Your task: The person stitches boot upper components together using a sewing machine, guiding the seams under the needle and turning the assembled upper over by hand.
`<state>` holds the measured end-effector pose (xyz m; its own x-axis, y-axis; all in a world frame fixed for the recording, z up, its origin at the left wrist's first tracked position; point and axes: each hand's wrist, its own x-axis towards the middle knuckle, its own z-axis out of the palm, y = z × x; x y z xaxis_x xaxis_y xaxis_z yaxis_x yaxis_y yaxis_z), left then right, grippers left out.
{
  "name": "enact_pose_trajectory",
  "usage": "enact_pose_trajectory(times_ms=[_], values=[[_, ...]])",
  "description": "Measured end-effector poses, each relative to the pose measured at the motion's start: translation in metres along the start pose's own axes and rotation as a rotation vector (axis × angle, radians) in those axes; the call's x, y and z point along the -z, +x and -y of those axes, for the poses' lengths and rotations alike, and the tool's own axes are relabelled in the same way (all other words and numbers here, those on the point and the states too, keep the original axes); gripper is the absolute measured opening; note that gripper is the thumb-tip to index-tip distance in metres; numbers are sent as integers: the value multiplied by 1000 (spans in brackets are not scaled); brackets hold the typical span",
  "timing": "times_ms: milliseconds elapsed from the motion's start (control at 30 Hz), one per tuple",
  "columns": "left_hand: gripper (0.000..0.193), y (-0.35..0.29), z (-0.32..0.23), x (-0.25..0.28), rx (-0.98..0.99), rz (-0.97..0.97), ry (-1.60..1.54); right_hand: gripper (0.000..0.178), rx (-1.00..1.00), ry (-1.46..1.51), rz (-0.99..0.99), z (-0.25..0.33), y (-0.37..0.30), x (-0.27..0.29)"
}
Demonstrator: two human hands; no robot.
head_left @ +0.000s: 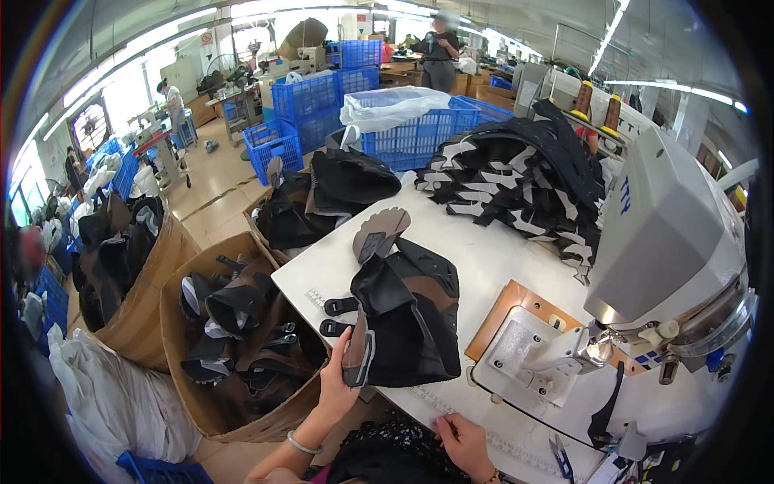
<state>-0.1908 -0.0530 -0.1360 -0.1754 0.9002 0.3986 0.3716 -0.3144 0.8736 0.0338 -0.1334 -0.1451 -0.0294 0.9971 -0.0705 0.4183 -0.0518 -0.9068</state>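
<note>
A black and brown boot upper (pixel 419 323), with a scalloped brown flap and two black buckle straps, lies at the left front edge of the white sewing table (pixel 484 254). My left hand (pixel 339 379) grips its near left side, fingers partly hidden behind the material. At the table's front edge my right hand (pixel 465 444) is curled closed, with nothing seen in it. Right of the upper stands a grey industrial sewing machine (pixel 669 234), its metal clamp plate (pixel 524 351) apart from the upper.
Cardboard boxes (pixel 173 310) of similar uppers stand at the left. A heap of black and white cut pieces (pixel 508 177) covers the table's far side. Blue crates (pixel 419 137) are behind it. Small scissors (pixel 562 460) and a black strap (pixel 606 407) lie near the front right.
</note>
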Motion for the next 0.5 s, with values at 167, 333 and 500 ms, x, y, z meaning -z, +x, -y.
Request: enact_pose_trajectory(times_ms=[167,333,500], values=[[45,7,23,14,79,-9,-205,18,29,-24,17,0,3,-5],[52,23,30,24,92,-156,-378,17,171,-177,-55,14,0,-8],[48,78,26,25,120,-218,-569,17,214,-248,-111,15,-3,-11]])
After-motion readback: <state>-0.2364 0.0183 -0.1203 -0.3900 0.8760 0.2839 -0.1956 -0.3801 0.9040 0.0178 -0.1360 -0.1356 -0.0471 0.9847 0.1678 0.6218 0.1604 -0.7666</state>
